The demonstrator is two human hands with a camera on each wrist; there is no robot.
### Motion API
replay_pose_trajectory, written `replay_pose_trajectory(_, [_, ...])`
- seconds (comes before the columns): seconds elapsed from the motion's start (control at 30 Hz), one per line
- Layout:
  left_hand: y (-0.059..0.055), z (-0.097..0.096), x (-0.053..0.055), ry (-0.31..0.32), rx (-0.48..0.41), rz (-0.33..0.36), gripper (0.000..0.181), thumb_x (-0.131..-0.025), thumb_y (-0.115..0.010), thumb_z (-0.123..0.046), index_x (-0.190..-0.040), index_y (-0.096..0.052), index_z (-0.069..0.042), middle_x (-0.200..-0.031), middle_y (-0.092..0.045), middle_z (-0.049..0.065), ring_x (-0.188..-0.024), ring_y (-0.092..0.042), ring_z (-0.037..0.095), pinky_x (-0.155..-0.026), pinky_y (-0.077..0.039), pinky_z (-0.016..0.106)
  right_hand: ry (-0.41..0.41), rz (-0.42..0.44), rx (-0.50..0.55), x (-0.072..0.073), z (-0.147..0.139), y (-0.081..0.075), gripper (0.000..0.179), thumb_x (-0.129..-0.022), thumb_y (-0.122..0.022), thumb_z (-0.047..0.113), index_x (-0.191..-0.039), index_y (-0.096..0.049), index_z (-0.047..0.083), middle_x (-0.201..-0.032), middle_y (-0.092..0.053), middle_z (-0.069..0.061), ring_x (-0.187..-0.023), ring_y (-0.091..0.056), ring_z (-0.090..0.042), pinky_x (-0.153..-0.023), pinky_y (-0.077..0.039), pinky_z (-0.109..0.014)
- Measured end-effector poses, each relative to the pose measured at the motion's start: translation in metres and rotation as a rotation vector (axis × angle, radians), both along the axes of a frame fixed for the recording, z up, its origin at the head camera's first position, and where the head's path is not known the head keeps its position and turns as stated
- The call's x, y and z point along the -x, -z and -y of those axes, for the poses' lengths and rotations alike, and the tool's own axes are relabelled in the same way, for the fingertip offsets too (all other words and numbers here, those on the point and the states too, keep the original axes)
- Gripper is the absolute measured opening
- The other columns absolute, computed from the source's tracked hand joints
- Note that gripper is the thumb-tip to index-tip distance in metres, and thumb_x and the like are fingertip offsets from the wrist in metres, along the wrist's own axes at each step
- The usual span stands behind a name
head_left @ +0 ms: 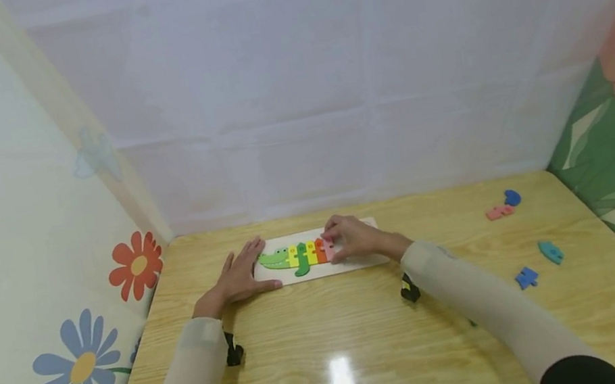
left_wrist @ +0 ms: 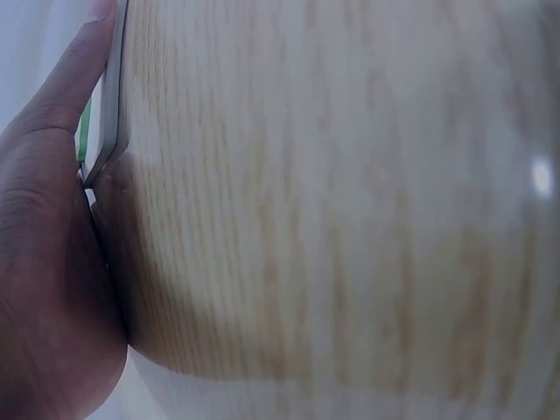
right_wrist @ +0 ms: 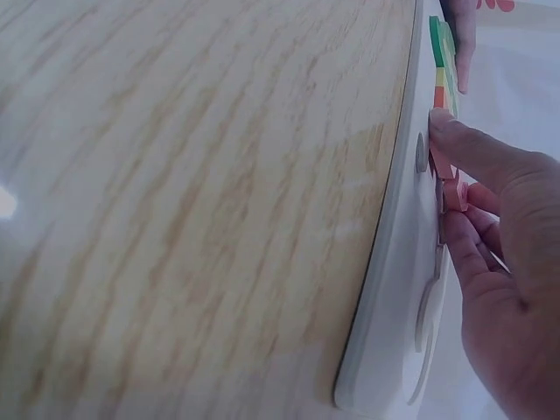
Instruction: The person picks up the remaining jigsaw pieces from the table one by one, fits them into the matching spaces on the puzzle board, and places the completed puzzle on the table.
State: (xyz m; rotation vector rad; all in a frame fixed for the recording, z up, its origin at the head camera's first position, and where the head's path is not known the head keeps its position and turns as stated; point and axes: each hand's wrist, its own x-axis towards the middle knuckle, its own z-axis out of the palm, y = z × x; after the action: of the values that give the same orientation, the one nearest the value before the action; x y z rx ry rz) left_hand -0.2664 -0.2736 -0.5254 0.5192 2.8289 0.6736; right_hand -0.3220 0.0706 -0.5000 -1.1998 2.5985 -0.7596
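A pale puzzle board (head_left: 360,264) lies near the back of the table, partly filled with a crocodile's green head (head_left: 275,261) and yellow, green and orange body pieces. My left hand (head_left: 239,277) rests at the board's left end, fingers extended toward the far edge and thumb along the near one. At the right end of the coloured row, my right hand (head_left: 352,237) pinches a pink puzzle piece (right_wrist: 456,193) between thumb and fingers, right at the board. Grey recess outlines (right_wrist: 424,324) show on the board beyond it in the right wrist view.
On the right of the wooden table (head_left: 290,373) lie a dark blue piece (head_left: 512,197) beside a pink piece (head_left: 496,213), a teal piece (head_left: 551,252) and a blue piece (head_left: 526,277). A green bit (head_left: 473,323) peeks out by the right sleeve. White cloth (head_left: 265,89) hangs behind.
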Motion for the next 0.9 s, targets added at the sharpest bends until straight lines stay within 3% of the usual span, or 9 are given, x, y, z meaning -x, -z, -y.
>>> replay_pose_trajectory(0.23, [0.0, 0.0008, 0.0004, -0.006, 0.023, 0.012, 0.119, -0.087, -0.078, -0.064, -0.17, -0.017, -0.004, -0.177, -0.01, 0.017, -0.164, -0.006, 0.039, -0.126, 0.003, 0.068, 0.003, 0.011, -0.018, -0.0011, 0.0009, -0.003, 0.069, -0.085, -0.092, 0.027, -0.142, -0.064, -0.001, -0.132, -0.063, -0.013, -0.123, -0.059, -0.029, -0.112, -0.047, -0.044])
replay_pose_trajectory(0.67, [-0.0021, -0.001, -0.0012, -0.005, 0.009, 0.012, 0.119, -0.086, -0.078, -0.064, -0.17, -0.017, -0.004, -0.177, -0.011, 0.018, -0.164, -0.007, 0.039, -0.126, 0.002, 0.068, 0.016, 0.024, 0.021, 0.0021, 0.0006, 0.0014, 0.056, -0.083, -0.093, 0.026, -0.131, -0.074, 0.003, -0.12, -0.069, -0.009, -0.111, -0.064, -0.022, -0.103, -0.053, -0.038])
replay_pose_trajectory(0.9, [-0.0029, -0.0003, -0.0002, -0.004, 0.007, 0.014, 0.119, -0.087, -0.079, -0.063, -0.17, -0.017, -0.005, -0.177, -0.011, 0.017, -0.164, -0.006, 0.038, -0.126, 0.003, 0.067, 0.017, 0.016, 0.02, -0.0016, 0.0009, 0.0006, 0.057, -0.085, -0.091, 0.025, -0.133, -0.072, 0.001, -0.127, -0.068, -0.012, -0.119, -0.063, -0.026, -0.108, -0.051, -0.042])
